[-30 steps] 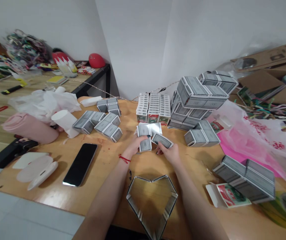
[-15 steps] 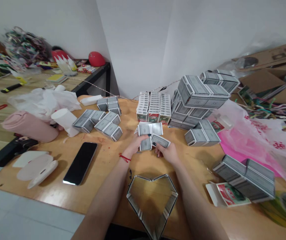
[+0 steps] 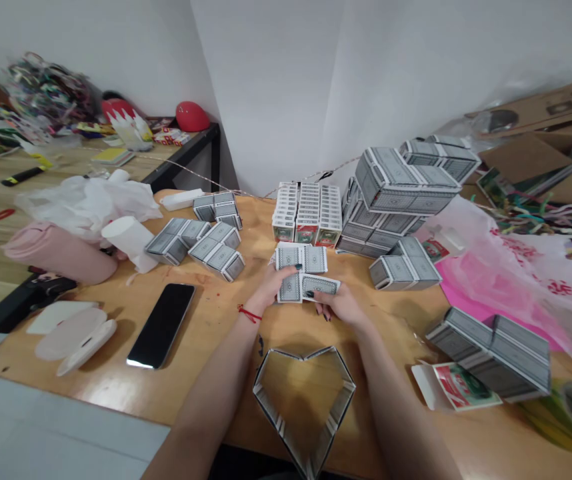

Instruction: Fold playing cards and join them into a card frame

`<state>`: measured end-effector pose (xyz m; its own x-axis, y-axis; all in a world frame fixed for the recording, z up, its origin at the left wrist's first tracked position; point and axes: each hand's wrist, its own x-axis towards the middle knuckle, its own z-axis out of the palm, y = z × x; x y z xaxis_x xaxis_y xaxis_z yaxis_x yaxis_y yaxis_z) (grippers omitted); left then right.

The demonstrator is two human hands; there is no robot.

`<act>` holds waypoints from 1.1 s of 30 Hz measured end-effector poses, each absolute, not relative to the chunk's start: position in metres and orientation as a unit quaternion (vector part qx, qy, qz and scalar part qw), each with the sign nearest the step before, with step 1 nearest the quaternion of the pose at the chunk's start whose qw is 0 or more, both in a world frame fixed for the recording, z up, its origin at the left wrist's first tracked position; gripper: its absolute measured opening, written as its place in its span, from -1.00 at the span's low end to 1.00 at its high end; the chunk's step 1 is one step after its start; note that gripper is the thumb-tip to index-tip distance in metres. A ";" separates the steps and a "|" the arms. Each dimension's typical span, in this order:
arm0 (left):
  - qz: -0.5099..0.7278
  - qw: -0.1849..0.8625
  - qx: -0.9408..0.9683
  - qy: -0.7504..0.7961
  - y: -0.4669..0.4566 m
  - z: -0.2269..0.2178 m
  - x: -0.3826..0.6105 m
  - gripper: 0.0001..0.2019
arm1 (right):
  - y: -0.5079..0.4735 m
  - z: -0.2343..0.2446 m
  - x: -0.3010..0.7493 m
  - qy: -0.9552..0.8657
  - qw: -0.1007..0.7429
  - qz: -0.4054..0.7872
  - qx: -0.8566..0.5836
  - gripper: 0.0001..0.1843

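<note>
My left hand (image 3: pixel 272 287) grips a strip of joined grey-backed playing cards (image 3: pixel 300 259) that bends up from the wooden table (image 3: pixel 206 320). My right hand (image 3: pixel 342 304) pinches one card (image 3: pixel 322 285) and holds it flat against the strip's right side, touching it. Both hands are closed on cards. Just in front of my wrists stands a heart-shaped frame of folded cards (image 3: pixel 304 407), hollow in the middle.
Rows of card packs (image 3: pixel 308 215) stand behind my hands. Folded card blocks lie left (image 3: pixel 196 243), right (image 3: pixel 404 265) and near right (image 3: pixel 493 353), with a tall stack (image 3: pixel 401 193) behind. A black phone (image 3: pixel 161 325) lies to the left, a pink plastic bag (image 3: pixel 506 280) to the right.
My right hand has turned the single card from tilted to level and slid it left against the strip. The left hand has barely moved.
</note>
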<state>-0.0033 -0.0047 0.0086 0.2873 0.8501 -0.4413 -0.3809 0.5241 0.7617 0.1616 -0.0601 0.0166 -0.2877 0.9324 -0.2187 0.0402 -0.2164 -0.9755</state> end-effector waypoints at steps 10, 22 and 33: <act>0.448 0.707 0.345 0.425 -0.010 0.019 0.002 -0.64 | -0.058 0.017 0.164 -0.534 0.317 0.626 -0.471 -0.71; 0.473 0.654 0.404 0.430 -0.009 0.013 0.010 -0.65 | -0.056 0.015 0.165 -0.526 0.316 0.657 -0.438 -0.71; 0.442 0.711 0.355 0.416 -0.006 0.016 0.007 -0.65 | -0.059 0.014 0.164 -0.479 0.403 0.642 -0.442 -0.56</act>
<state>0.0068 -0.0058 0.0164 0.2632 0.9239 -0.2778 -0.3328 0.3572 0.8727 0.1644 -0.0593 0.0135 -0.2834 0.9415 -0.1823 -0.0945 -0.2166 -0.9717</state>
